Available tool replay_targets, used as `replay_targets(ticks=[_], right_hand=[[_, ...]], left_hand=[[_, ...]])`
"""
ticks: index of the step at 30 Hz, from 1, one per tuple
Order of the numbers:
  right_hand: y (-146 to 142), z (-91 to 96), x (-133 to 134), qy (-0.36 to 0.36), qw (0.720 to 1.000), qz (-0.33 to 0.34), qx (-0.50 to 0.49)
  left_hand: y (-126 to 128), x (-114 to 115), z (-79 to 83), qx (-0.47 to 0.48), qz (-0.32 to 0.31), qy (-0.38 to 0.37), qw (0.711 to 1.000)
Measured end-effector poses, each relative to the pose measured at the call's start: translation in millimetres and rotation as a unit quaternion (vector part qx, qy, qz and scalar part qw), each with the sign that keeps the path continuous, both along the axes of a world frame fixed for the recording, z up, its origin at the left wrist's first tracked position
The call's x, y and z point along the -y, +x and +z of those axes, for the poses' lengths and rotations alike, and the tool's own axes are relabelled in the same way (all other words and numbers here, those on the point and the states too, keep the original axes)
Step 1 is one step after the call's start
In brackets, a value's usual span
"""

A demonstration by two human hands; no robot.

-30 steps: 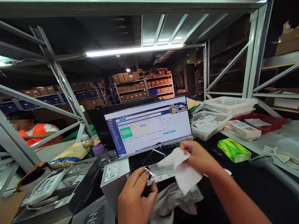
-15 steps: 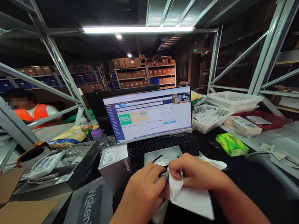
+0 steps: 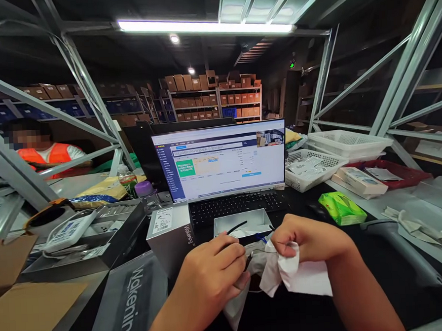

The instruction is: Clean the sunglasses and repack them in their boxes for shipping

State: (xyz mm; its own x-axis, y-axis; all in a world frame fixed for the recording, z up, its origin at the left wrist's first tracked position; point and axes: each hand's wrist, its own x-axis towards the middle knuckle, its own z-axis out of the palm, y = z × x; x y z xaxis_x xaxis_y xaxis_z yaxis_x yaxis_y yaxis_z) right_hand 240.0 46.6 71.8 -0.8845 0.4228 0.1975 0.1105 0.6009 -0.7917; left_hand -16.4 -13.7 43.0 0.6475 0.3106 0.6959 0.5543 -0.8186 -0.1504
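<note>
My left hand (image 3: pixel 211 269) is closed around a pair of thin-framed eyeglasses (image 3: pixel 236 228), with one dark temple tip sticking up past the fingers. Most of the frame is hidden by the hand. My right hand (image 3: pixel 309 237) pinches a crumpled white tissue (image 3: pixel 310 279) beside the glasses; a thin wire-like line runs between the hands. Pale cloth (image 3: pixel 238 308) hangs below my left hand. Just beyond the hands lies an open silver-grey box tray (image 3: pixel 221 226) with white material inside. A grey Wakening box (image 3: pixel 171 244) stands left of it.
A monitor (image 3: pixel 224 160) and black keyboard (image 3: pixel 238 203) are ahead. At right are a green tissue pack (image 3: pixel 342 208), a handheld scanner (image 3: pixel 406 249) and white baskets (image 3: pixel 299 182). An open carton (image 3: pixel 36 313) stands at left. Behind the rack sits a person in an orange vest (image 3: pixel 52 157).
My right hand has moved right and slightly up with the tissue, widening the gap to my left hand. The tissue is more bunched. The view has tilted slightly down.
</note>
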Motion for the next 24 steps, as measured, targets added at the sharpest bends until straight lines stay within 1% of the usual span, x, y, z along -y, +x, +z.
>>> replay_targets(ticks=[2,3,5,6,7,8,9,11,13,16,18,19,22,24], right_hand=[[-13,-4.9,8,-0.011,0.998,-0.056,-0.003],[-22,-8.1,13,-0.003,0.995,-0.098,-0.003],[-38,-13.4,22,0.037,0.981,-0.189,-0.005],[-43,-14.8,24,0.053,0.973,-0.223,-0.009],[-46,-15.0,25,0.057,0.970,-0.235,-0.016],[-45,-14.1,25,0.043,0.973,-0.226,-0.024],[-41,-12.1,22,0.022,0.980,-0.195,-0.029],[-27,-6.4,16,-0.005,0.993,-0.112,-0.025],[-10,-0.5,9,0.007,0.998,-0.055,-0.009],[6,4.7,5,0.030,0.999,-0.006,0.010],[4,4.8,8,0.019,1.000,-0.013,0.012],[0,4.0,10,0.014,0.999,-0.037,0.012],[-16,0.5,17,0.029,0.988,-0.148,0.023],[-21,-0.9,20,0.049,0.981,-0.186,0.021]], left_hand=[[4,-2,-5.2,-0.009,0.002,0.000,1.000],[7,-4,-7.8,-0.018,0.002,-0.001,1.000],[9,-7,-11.7,-0.030,0.002,0.000,1.000],[9,-8,-12.6,-0.031,0.003,0.003,1.000],[8,-9,-12.5,-0.028,0.005,0.009,1.000],[7,-9,-11.6,-0.025,0.009,0.015,1.000],[5,-9,-9.9,-0.022,0.011,0.024,0.999],[-1,-7,-4.8,-0.019,0.009,0.031,0.999],[-5,-4,0.6,-0.011,0.003,0.022,1.000],[-5,-2,3.9,-0.004,-0.015,-0.013,1.000],[2,-3,0.6,0.000,-0.025,-0.031,0.999],[7,-3,-2.6,-0.003,-0.032,-0.032,0.999],[22,-4,-13.5,-0.009,-0.049,0.001,0.999],[27,-3,-16.5,-0.013,-0.037,0.010,0.999]])
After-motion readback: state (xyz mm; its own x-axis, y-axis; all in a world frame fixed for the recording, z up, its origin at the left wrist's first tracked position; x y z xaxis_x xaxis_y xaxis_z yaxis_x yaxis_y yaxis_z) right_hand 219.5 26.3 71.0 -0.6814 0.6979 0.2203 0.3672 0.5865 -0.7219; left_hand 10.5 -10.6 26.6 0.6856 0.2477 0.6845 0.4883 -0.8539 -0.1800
